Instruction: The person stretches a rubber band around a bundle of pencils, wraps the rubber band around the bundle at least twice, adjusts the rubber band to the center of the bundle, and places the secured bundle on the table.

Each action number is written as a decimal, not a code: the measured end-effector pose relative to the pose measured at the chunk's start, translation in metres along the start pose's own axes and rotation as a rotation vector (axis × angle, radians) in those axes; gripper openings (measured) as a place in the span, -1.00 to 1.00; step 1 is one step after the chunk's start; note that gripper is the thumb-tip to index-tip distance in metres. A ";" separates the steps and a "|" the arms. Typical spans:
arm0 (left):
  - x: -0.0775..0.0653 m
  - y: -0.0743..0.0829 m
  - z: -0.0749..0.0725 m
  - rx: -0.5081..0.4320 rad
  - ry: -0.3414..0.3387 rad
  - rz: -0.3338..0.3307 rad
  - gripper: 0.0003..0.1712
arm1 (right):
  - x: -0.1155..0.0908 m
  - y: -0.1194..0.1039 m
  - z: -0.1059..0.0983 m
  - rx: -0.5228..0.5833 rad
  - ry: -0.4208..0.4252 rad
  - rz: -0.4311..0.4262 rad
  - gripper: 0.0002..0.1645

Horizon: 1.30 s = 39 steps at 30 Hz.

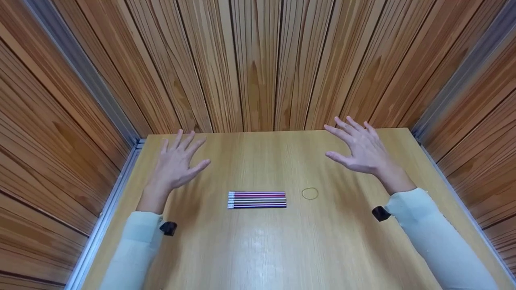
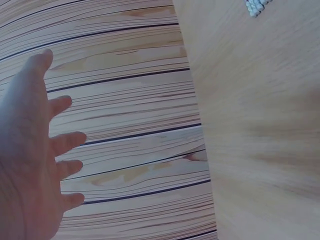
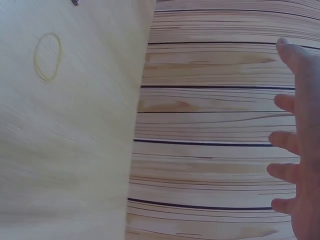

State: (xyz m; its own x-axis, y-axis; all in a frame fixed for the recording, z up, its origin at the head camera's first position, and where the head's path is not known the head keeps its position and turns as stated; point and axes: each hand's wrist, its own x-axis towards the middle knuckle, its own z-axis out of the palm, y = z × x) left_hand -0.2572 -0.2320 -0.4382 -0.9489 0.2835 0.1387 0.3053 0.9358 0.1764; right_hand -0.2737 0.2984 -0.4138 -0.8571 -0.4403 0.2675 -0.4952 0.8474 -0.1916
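Note:
Several striped pencils (image 1: 257,199) lie side by side in a flat row at the middle of the table, their pale ends to the left. Just right of them lies a thin yellow rubber band (image 1: 310,193), which also shows as a loop (image 3: 48,57) in the right wrist view. My left hand (image 1: 175,165) hovers over the table's left side, fingers spread and holding nothing. On the other side my right hand (image 1: 360,149) is raised with spread fingers, also holding nothing. Only the pencils' pale ends (image 2: 256,7) appear in the left wrist view.
The light wooden table (image 1: 258,249) meets a wood-plank wall (image 1: 258,72) at its far edge. Plank walls with metal rails (image 1: 109,213) flank it left and right. A small black wrist camera (image 1: 168,228) sits at the left cuff, another (image 1: 380,213) at the right.

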 end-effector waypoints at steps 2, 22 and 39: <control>0.002 0.001 0.003 -0.017 0.000 0.015 -0.05 | -0.002 -0.001 0.005 0.077 0.017 -0.003 -0.11; 0.002 0.017 0.029 -0.149 -0.006 0.154 0.11 | -0.009 -0.017 0.034 0.607 0.086 -0.003 -0.26; -0.007 0.035 0.075 -0.195 -0.046 0.242 0.13 | -0.013 -0.017 0.062 0.992 0.191 -0.085 -0.39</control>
State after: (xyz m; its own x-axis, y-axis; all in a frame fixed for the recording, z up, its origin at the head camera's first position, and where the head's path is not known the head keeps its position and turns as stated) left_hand -0.2463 -0.1853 -0.5057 -0.8480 0.5065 0.1559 0.5281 0.7832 0.3281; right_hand -0.2626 0.2710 -0.4726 -0.8192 -0.3595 0.4468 -0.5229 0.1482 -0.8394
